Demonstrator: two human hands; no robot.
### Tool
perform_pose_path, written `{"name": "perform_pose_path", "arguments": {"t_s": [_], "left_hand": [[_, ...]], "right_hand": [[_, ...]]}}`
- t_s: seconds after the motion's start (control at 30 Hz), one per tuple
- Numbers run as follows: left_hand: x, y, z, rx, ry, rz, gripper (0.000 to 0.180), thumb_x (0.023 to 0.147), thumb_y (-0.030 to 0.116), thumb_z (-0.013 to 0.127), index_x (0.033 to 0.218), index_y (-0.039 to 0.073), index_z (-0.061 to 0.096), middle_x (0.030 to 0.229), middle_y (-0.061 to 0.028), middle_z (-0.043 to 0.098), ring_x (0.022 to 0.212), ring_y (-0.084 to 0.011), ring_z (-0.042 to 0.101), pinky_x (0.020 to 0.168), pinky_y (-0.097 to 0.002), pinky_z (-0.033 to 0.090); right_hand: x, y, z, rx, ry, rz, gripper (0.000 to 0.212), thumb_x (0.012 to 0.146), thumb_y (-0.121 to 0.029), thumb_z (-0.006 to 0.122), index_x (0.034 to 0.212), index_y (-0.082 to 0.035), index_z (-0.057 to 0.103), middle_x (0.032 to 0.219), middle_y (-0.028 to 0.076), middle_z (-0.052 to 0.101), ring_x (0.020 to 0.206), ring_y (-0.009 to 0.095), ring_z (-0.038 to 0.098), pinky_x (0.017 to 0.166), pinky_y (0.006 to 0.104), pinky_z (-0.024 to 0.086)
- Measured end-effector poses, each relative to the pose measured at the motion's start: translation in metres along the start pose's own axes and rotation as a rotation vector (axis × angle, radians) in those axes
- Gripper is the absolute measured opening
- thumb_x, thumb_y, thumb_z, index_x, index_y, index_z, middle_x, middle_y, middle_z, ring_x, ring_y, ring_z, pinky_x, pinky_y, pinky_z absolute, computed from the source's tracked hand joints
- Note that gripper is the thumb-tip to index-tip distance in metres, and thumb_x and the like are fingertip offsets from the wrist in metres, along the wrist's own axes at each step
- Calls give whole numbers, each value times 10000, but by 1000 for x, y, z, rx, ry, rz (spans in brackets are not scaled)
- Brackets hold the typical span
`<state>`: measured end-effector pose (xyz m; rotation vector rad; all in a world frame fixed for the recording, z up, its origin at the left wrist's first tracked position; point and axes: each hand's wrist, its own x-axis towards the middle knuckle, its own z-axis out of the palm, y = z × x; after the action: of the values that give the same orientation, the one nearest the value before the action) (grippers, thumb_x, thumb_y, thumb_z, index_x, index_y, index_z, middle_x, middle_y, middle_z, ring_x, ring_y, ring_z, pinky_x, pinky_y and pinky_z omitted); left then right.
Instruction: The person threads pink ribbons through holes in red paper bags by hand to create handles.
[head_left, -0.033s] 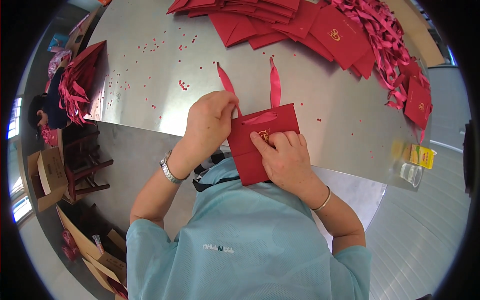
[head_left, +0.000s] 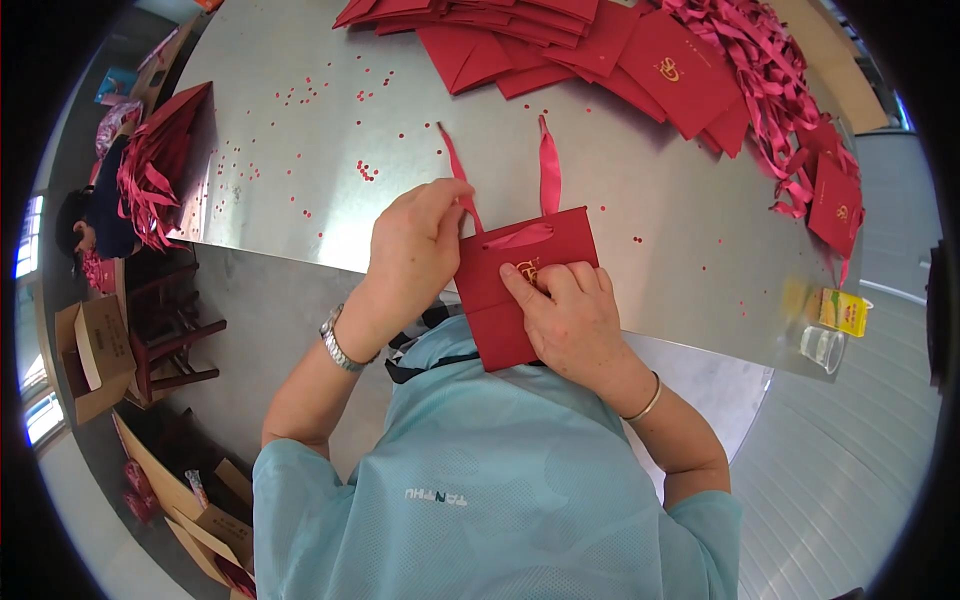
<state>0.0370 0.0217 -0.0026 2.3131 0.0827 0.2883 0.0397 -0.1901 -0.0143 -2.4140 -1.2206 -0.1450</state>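
A small red paper gift bag (head_left: 496, 334) with a gold mark lies at the table's near edge, its lower part overhanging toward my body. My right hand (head_left: 575, 312) grips its right side, with fingers spread over the front. A pink ribbon (head_left: 519, 237) runs through the two holes near the bag's top, and its loose ends reach away over the table. Between the thumb and forefinger of my left hand (head_left: 417, 235) is the left ribbon end (head_left: 453, 155). The right end (head_left: 550, 170) lies loose beyond the bag's top edge.
Flat red bags (head_left: 650, 70) lie heaped at the far side, with a tangle of pink ribbons (head_left: 745, 70) beside them. Ribboned bags (head_left: 165, 150) hang over the left edge. A clear cup (head_left: 823, 347) and yellow packet (head_left: 845, 312) stand at right. Red paper dots (head_left: 367, 170) are scattered about.
My left hand has shifted slightly up and to the left along the ribbon, so more ribbon shows below its fingertips. My right hand and the bag have stayed in place.
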Motion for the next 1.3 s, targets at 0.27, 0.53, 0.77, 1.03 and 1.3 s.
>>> {"name": "perform_pose_path", "arguments": {"t_s": [0.27,0.53,0.77,1.03,1.3], "left_hand": [[-15,10,11,180,-21,76,86,741,96,743,796,70,682,852,-55,637,801,-278,590,680,-386,496],[4,29,2,187,-295,-109,179,763,109,708,932,63,669,900,-79,646,895,-290,613,743,-394,504],[26,43,23,298,-305,213,135,793,149,684,861,38,649,838,-143,645,844,-356,602,752,-448,487],[30,45,23,202,-373,113,136,766,95,708,818,0,626,764,-169,638,686,-339,613,620,-403,479],[40,53,-36,-418,-342,-52,143,800,-80,656,856,9,558,800,-15,582,720,-92,555,659,-224,450]], "right_hand": [[-4,-3,4,14,59,-7,377,753,-124,625,1125,-126,683,872,11,533,822,197,500,724,342,401],[-10,4,6,36,130,-11,339,771,-130,624,1105,-104,680,884,9,546,818,182,499,735,325,400],[-12,7,3,10,169,-52,317,789,-157,596,1087,-80,671,850,10,546,798,185,512,706,331,404],[-16,6,0,190,273,-71,296,783,-191,655,1058,-82,667,887,23,577,827,191,547,721,332,443],[-47,201,-96,-425,620,470,254,767,-67,600,1014,-34,648,1013,142,653,944,314,617,811,410,510]]}}
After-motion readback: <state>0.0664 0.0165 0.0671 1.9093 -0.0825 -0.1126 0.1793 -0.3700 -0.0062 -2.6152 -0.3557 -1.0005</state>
